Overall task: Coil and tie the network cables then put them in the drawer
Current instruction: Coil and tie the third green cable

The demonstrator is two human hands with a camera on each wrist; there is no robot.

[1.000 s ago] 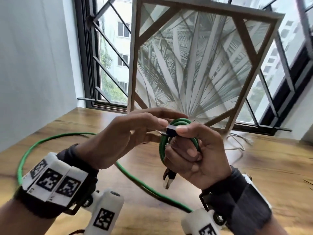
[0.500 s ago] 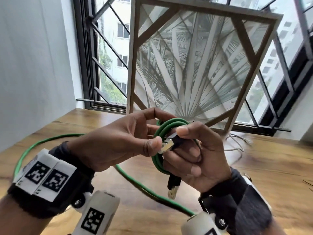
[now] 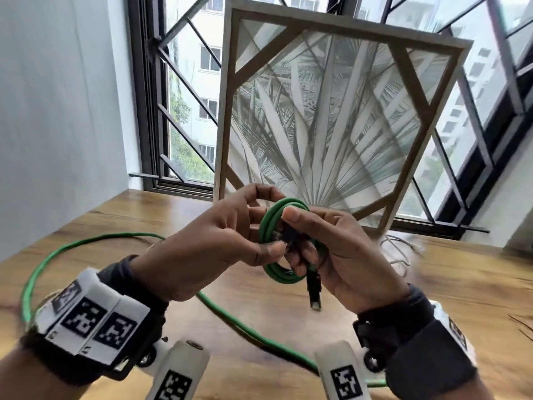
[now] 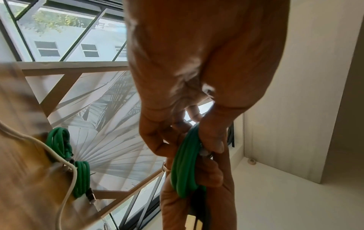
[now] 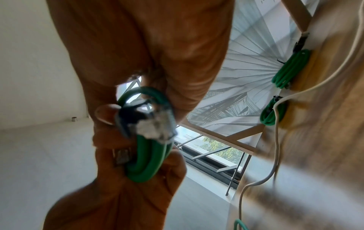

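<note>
- Both hands are up over the wooden table [image 3: 288, 319], meeting around a small green cable coil [image 3: 269, 232] dead centre of the head view.
- Right hand [image 3: 343, 255]: fingers curled round the 3 o'clock side of the coil, thumb pressed on top at about 12 o'clock. So it's gripping the loops, not just resting on them.
- Left hand [image 3: 207, 243]: thumb and forefinger pinching at the coil's 9 o'clock edge, right by a dark plug [image 5: 145, 123] tucked in the middle. Other fingers arch above, loosely bent. Can't tell if it's pinching the plug itself or the cable next to it, too blurry.
- A second plug [image 3: 314, 290] dangles off the coil toward 6 o'clock, under the right palm.
- The rest of the green cable [image 3: 86, 241] trails from under the hands, down to 5 o'clock and in a big arc out to 9 o'clock on the table.
- Wrist cams show two more green bundles [image 4: 78, 179] lying on the table by the leaf-print panel [image 3: 331, 125], with a white cord [image 4: 67, 186] running across them.
- The panel stands at 12 o'clock, in front of the window [image 3: 187, 96].
</note>
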